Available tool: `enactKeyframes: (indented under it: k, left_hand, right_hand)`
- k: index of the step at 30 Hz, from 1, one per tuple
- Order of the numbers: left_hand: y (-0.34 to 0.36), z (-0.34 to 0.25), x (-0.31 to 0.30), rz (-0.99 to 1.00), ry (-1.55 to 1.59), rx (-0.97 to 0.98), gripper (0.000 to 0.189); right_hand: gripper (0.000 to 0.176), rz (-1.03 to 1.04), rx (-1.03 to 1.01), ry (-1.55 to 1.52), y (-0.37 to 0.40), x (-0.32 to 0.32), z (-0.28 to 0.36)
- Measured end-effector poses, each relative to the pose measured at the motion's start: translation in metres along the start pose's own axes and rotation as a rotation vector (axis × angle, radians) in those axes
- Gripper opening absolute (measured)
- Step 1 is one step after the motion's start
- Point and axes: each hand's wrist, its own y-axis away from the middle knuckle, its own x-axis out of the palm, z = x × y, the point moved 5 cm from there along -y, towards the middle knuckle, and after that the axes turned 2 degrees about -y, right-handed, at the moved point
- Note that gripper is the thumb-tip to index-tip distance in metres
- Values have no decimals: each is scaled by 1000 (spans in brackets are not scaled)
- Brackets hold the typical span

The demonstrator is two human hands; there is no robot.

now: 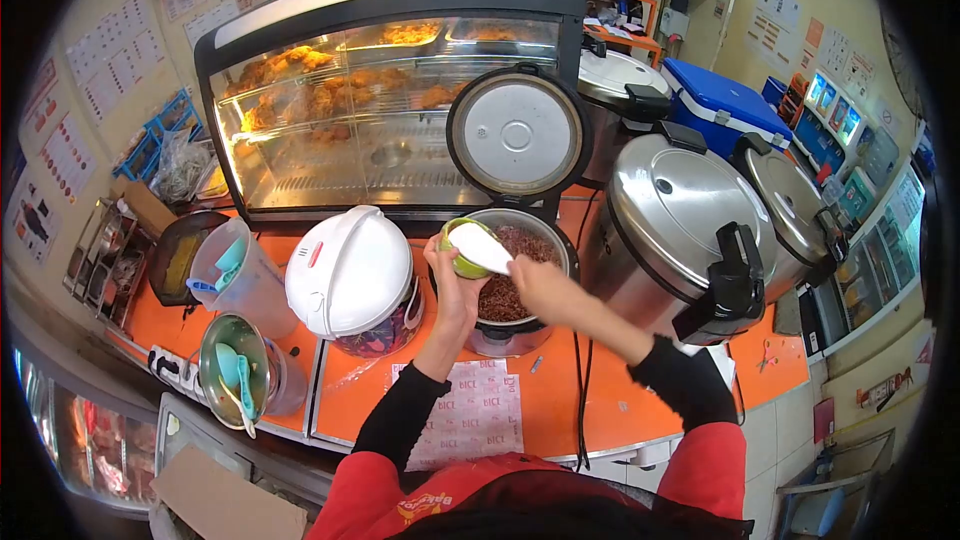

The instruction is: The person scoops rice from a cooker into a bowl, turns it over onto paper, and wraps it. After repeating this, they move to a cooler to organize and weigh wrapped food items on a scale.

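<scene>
My left hand (455,292) is wrapped round a small green bowl (466,268), tilted above the open rice cooker. My right hand (540,288) grips a white rice paddle (482,248), its broad blade lying over the bowl's mouth and hiding what is inside. Dark reddish-brown rice (505,302) fills the pot of the rice cooker (568,252) below both hands. The cooker's round lid (517,135) stands raised behind it. A printed paper sheet (470,415) lies on the orange counter in front of me.
A closed white rice cooker (350,270) stands left, large steel cookers (690,215) right. Behind is a glass display case (390,100) of fried food. Farther left are a clear pitcher (240,275) and a steel pot (215,370) holding utensils. A black cord (582,390) hangs down the counter front.
</scene>
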Motion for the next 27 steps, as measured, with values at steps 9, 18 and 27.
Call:
enactKeyframes:
  k: [9, 18, 27]
  left_hand:
    - [18, -10, -7, -54, -14, 43, 47]
    - [66, -43, -19, -88, 278, 260, 53]
    - [220, -10, -93, -110, -855, 283, 68]
  right_hand:
    - [28, -38, -138, -73, -3, -25, -14]
    - [64, -30, -520, -268, 7, 18, 26]
    - [90, 281, 201, -2165, 127, 185, 49]
